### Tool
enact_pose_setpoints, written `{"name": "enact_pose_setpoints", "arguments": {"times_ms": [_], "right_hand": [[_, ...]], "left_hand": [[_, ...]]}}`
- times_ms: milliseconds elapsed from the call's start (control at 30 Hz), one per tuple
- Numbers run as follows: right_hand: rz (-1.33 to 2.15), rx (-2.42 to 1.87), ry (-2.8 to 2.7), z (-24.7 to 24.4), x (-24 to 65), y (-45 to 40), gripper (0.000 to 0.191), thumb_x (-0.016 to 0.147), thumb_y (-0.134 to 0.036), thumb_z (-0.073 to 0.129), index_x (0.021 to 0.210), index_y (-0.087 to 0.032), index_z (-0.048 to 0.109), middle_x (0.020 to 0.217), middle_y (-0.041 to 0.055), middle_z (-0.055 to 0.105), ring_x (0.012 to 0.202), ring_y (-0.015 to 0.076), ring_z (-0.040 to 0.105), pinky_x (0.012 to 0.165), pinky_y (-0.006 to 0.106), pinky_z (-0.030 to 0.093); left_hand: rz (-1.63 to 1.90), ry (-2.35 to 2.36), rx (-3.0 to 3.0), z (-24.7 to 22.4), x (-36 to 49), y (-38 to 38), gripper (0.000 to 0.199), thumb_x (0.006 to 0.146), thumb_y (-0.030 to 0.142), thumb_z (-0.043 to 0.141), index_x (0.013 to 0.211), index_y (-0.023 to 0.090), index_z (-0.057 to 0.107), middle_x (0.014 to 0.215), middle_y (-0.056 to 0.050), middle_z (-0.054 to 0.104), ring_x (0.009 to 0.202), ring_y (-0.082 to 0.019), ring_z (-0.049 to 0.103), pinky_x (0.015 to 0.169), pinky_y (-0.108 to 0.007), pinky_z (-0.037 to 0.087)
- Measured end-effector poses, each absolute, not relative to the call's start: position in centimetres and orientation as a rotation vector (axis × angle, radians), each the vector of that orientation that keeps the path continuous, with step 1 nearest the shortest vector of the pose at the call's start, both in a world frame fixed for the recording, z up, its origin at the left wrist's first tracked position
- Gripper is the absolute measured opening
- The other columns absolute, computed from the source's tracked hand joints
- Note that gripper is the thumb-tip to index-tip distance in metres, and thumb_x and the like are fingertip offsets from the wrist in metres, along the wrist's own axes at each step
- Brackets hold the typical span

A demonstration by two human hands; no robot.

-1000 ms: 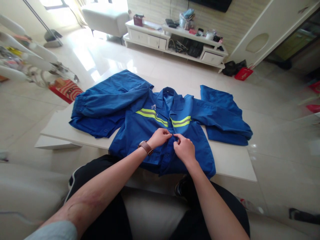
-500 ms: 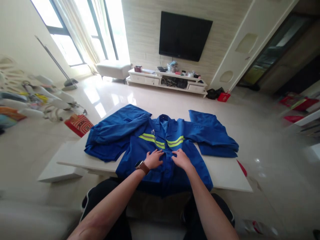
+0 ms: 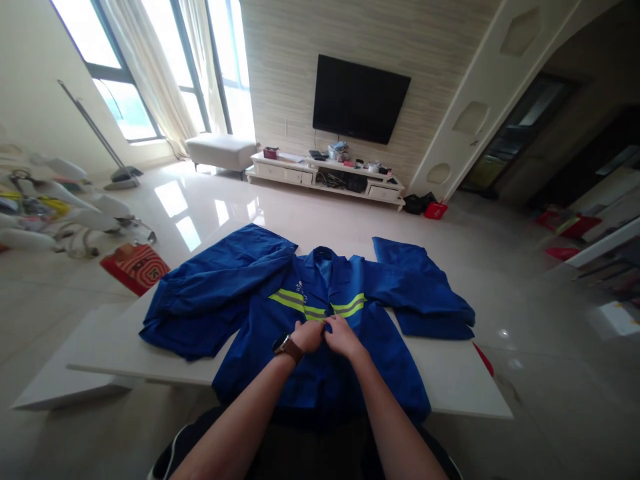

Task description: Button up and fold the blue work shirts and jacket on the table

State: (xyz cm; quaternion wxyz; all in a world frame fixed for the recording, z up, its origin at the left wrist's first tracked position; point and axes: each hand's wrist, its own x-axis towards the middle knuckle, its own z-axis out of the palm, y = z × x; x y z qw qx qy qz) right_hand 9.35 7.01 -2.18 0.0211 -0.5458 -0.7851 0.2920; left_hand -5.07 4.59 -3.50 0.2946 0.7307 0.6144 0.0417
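Observation:
A blue work jacket (image 3: 370,373) with yellow-and-grey reflective stripes lies front up on a white table (image 3: 465,373), its collar pointing away from me. Both hands meet at its front opening, just below the chest stripe. My left hand (image 3: 309,336), with a watch on the wrist, has its fingers closed on the jacket's front edge. Right beside it, my right hand (image 3: 341,335) pinches the cloth at the same spot. The fingertips hide whatever button or hole lies between them. More blue cloth (image 3: 195,313) spreads under the left sleeve, and another folded piece (image 3: 425,280) lies under the right one.
A red patterned bag (image 3: 135,267) stands on the floor left of the table. Across the room are a low TV cabinet (image 3: 280,171), a wall-mounted television (image 3: 361,99) and a padded bench (image 3: 220,152). A broom (image 3: 93,123) leans at the far left wall.
My hands have come together at the jacket's front, the right one moving left and both closing on the cloth. The camera view has tilted up slightly.

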Motion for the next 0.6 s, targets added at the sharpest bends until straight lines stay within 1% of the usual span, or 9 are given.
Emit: {"name": "enact_pose_setpoints", "arguments": {"times_ms": [133, 233, 333, 433, 533, 600], "right_hand": [[0.879, -1.881, -2.422, -3.0, 9.2, 8.2, 0.054, 0.094, -0.027, 0.054, 0.147, -0.027, 0.06, 0.148, 0.0173, 0.052, 0.136, 0.0345, 0.052, 0.11, 0.046, 0.044], [0.919, -1.905, -2.445, -3.0, 8.9, 9.0, 0.053, 0.094, -0.028, 0.054, 0.146, -0.031, 0.061, 0.147, 0.0172, 0.051, 0.134, 0.0371, 0.053, 0.107, 0.048, 0.046], [0.946, -1.927, -2.398, -3.1, 8.7, 9.8, 0.046, 0.096, -0.031, 0.051, 0.139, -0.024, 0.067, 0.146, 0.0176, 0.05, 0.132, 0.0358, 0.055, 0.105, 0.046, 0.047], [0.952, -1.909, -2.342, -3.2, 8.6, 10.5, 0.043, 0.096, -0.031, 0.05, 0.132, -0.016, 0.069, 0.146, 0.0184, 0.052, 0.131, 0.0326, 0.057, 0.107, 0.042, 0.048], [0.938, -1.868, -2.325, -3.1, 8.8, 10.7, 0.045, 0.095, -0.028, 0.049, 0.133, -0.013, 0.069, 0.146, 0.0188, 0.054, 0.134, 0.0314, 0.057, 0.11, 0.041, 0.046], [0.919, -1.842, -2.321, -3.1, 9.1, 10.6, 0.046, 0.095, -0.028, 0.049, 0.133, -0.012, 0.069, 0.147, 0.0195, 0.055, 0.135, 0.0319, 0.056, 0.112, 0.041, 0.046]], "left_hand": [[0.11, 1.661, 1.912, -4.3, -5.1, 6.9, 0.04, 0.096, 0.016, 0.044, 0.13, 0.016, 0.064, 0.14, -0.022, 0.061, 0.129, -0.036, 0.06, 0.105, -0.056, 0.048], [0.083, 1.691, 1.915, -4.6, -5.3, 8.0, 0.036, 0.095, 0.013, 0.042, 0.122, 0.016, 0.066, 0.137, -0.019, 0.062, 0.13, -0.036, 0.059, 0.103, -0.055, 0.05], [0.082, 1.738, 1.879, -4.9, -5.3, 8.7, 0.034, 0.095, 0.011, 0.042, 0.122, 0.016, 0.063, 0.13, -0.017, 0.064, 0.126, -0.033, 0.061, 0.101, -0.048, 0.052], [0.149, 1.808, 1.833, -5.5, -4.7, 8.9, 0.034, 0.095, 0.012, 0.045, 0.126, 0.015, 0.059, 0.126, -0.017, 0.062, 0.112, -0.029, 0.067, 0.095, -0.041, 0.054], [0.27, 1.815, 1.78, -6.1, -3.6, 8.9, 0.03, 0.095, 0.008, 0.045, 0.12, 0.014, 0.059, 0.128, -0.017, 0.058, 0.096, -0.022, 0.068, 0.088, -0.034, 0.053], [0.35, 1.828, 1.736, -6.5, -3.0, 8.9, 0.026, 0.093, 0.005, 0.046, 0.113, 0.014, 0.059, 0.127, -0.016, 0.057, 0.09, -0.019, 0.067, 0.085, -0.031, 0.052]]}}
